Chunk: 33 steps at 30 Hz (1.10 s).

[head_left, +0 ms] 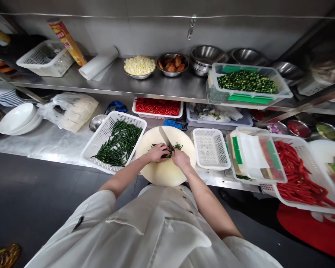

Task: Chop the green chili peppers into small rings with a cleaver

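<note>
On the round cutting board (162,175), my right hand (181,158) is closed round the handle of a kitchen knife (164,135), whose blade points up and to the left. Just left of the knife, the curled fingers of my left hand (158,153) press on green chillies, mostly hidden under them. Small chopped green pieces (178,146) lie beside the blade. A white basket (86,153) of whole green chillies (118,143) stands against the board's left side. To the right of the board is a white perforated basket (211,149).
A lidded clear box (259,173) and a basket of red chillies (298,175) stand farther right. The shelf above (106,83) holds a box of chopped greens (247,82) and several metal bowls (208,56). Under it sits a tray of cut red chillies (158,107).
</note>
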{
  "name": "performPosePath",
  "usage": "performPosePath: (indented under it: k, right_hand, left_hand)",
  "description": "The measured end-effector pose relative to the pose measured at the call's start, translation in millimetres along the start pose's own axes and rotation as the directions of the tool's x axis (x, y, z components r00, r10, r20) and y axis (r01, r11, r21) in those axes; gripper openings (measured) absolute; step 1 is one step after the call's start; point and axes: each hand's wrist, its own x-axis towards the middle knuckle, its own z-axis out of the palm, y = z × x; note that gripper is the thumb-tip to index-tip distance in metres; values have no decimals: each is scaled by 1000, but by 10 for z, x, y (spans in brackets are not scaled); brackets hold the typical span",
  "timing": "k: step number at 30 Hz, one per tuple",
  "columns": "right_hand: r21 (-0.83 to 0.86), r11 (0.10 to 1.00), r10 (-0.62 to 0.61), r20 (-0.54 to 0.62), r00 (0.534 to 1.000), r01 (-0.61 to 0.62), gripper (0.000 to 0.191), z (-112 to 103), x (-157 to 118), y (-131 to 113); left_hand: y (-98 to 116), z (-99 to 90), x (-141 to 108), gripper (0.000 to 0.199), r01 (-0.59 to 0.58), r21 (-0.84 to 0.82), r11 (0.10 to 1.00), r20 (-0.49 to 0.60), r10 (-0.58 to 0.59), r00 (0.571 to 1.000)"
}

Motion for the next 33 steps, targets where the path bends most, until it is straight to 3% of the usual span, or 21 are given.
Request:
performPosePath:
  k: [26,33]
  right_hand:
    - [22,1000,-20,-11,1000,20,37,133,6,-217]
    - [-2,1000,-21,-21,1000,21,39,49,65,-304]
  left_hand:
    - [-85,-61,-222,34,115,2,993,-45,-115,992]
    - [-78,-58,-229,33,122,-6,992,-65,-123,990]
